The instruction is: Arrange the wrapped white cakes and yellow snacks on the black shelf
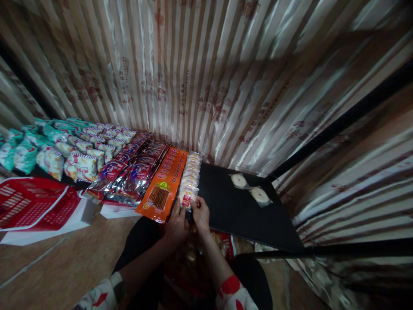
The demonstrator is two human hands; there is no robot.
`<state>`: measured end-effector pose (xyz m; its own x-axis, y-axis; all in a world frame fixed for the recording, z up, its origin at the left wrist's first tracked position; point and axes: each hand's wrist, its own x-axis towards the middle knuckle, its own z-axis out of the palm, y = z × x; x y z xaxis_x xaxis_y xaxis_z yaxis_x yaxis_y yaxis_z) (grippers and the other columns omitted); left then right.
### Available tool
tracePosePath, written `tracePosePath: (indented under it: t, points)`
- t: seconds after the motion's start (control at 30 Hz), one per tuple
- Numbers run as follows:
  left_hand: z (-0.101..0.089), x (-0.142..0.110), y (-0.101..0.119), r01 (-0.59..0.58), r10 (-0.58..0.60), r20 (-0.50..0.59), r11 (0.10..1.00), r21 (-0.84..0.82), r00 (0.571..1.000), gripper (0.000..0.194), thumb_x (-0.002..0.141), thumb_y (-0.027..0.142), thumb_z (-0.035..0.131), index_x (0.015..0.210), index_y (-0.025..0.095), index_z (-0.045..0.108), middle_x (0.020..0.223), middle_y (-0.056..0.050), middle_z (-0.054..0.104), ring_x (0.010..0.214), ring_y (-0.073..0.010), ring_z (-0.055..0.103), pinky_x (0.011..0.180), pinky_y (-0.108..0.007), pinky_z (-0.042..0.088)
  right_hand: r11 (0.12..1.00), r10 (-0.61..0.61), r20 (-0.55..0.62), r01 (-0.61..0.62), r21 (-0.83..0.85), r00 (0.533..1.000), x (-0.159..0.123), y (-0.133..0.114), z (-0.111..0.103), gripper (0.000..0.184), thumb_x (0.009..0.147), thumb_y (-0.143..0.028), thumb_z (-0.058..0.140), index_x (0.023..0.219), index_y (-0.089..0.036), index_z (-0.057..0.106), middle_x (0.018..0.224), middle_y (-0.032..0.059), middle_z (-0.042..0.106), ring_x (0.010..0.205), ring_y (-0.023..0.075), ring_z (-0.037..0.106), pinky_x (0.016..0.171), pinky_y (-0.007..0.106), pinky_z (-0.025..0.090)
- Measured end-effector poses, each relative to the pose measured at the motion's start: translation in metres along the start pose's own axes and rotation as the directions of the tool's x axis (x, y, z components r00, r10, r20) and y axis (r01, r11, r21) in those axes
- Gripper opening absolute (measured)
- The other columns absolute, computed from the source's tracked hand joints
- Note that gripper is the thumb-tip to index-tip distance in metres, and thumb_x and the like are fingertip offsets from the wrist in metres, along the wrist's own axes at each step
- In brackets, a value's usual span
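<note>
White row of wrapped snacks, near end between left hand and right hand; both pinched nearest packet, on black worktop.

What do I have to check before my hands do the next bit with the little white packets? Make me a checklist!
1. Left hand at the front white packet: ok.
2. Right hand there too: ok.
3. Row of white packets runs alongside the orange pack: ok.
4. All white packets in that row: not ok, two round packets lie apart on the black table.
5. Front packet lying flat: cannot tell, your fingers cover part of it.
6. Red basket away from your hands: ok, it's far off to the left.
</note>
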<state>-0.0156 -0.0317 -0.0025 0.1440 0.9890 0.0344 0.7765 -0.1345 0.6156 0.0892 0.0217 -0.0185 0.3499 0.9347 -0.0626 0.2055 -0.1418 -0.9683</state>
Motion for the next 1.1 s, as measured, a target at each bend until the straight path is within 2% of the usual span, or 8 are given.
tracePosePath:
  t: [0.27, 0.43, 0.77, 0.9, 1.03, 1.1]
  points:
    - [0.002, 0.002, -0.004, -0.011, 0.011, -0.006, 1.0, 0.01, 1.0, 0.059, 0.074, 0.011, 0.04, 0.133, 0.003, 0.039, 0.146, -0.014, 0.026, 0.135, -0.0243, 0.022, 0.112, -0.036, 0.023, 0.981, -0.046, -0.051, 0.036, -0.19, 0.998, 0.002, 0.0, 0.001, 0.031, 0.069, -0.038, 0.053, 0.091, -0.018, 0.061, 0.08, 0.0039, 0.066, 0.073, 0.0175, 0.061, 0.069, 0.028, 0.047]
    - [0.002, 0.003, -0.004, -0.021, 0.021, -0.003, 0.999, 0.046, 1.0, 0.058, 0.074, 0.011, 0.04, 0.131, 0.001, 0.041, 0.145, -0.016, 0.027, 0.134, -0.0264, 0.024, 0.111, -0.037, 0.025, 0.958, -0.11, -0.099, 0.079, -0.274, 0.989, -0.002, -0.007, 0.001, 0.033, 0.069, -0.031, 0.055, 0.095, -0.014, 0.062, 0.09, 0.0089, 0.062, 0.075, 0.0177, 0.061, 0.072, 0.028, 0.046]
    - [0.006, 0.001, -0.004, -0.072, 0.075, -0.02, 0.992, 0.105, 0.997, 0.057, 0.072, 0.009, 0.04, 0.128, -0.003, 0.042, 0.143, -0.02, 0.029, 0.135, -0.0288, 0.021, 0.11, -0.041, 0.025, 0.92, -0.155, -0.072, 0.118, -0.374, 0.985, -0.006, -0.008, 0.002, 0.034, 0.072, -0.029, 0.051, 0.1, -0.013, 0.061, 0.089, 0.0103, 0.06, 0.079, 0.0199, 0.058, 0.074, 0.029, 0.046]
    - [0.007, 0.0, -0.005, -0.074, 0.077, -0.023, 0.993, 0.095, 0.997, 0.057, 0.073, 0.01, 0.04, 0.129, -0.002, 0.041, 0.143, -0.021, 0.028, 0.135, -0.0288, 0.021, 0.109, -0.043, 0.026, 0.932, -0.14, -0.062, 0.11, -0.345, 0.988, -0.007, -0.008, 0.003, 0.037, 0.071, -0.031, 0.052, 0.102, -0.012, 0.06, 0.093, 0.011, 0.059, 0.081, 0.0198, 0.058, 0.076, 0.03, 0.046]
    - [0.005, -0.006, -0.005, -0.114, 0.118, -0.06, 0.99, 0.08, 0.991, 0.053, 0.075, 0.01, 0.039, 0.127, 0.002, 0.044, 0.143, -0.018, 0.031, 0.135, -0.0277, 0.021, 0.11, -0.042, 0.026, 0.98, -0.126, -0.122, 0.105, -0.167, 0.985, -0.016, -0.008, -0.004, 0.045, 0.074, -0.039, 0.05, 0.11, -0.012, 0.056, 0.107, 0.0135, 0.056, 0.088, 0.0187, 0.058, 0.071, 0.027, 0.049]
    - [0.004, -0.012, -0.004, -0.163, 0.167, -0.094, 0.985, 0.051, 0.981, 0.047, 0.077, 0.009, 0.036, 0.122, 0.006, 0.05, 0.139, -0.015, 0.037, 0.132, -0.0251, 0.028, 0.108, -0.039, 0.029, 0.986, -0.145, -0.158, 0.13, -0.107, 0.977, -0.023, -0.008, -0.012, 0.045, 0.076, -0.041, 0.047, 0.11, -0.013, 0.055, 0.11, 0.0142, 0.056, 0.091, 0.0185, 0.058, 0.071, 0.027, 0.049]
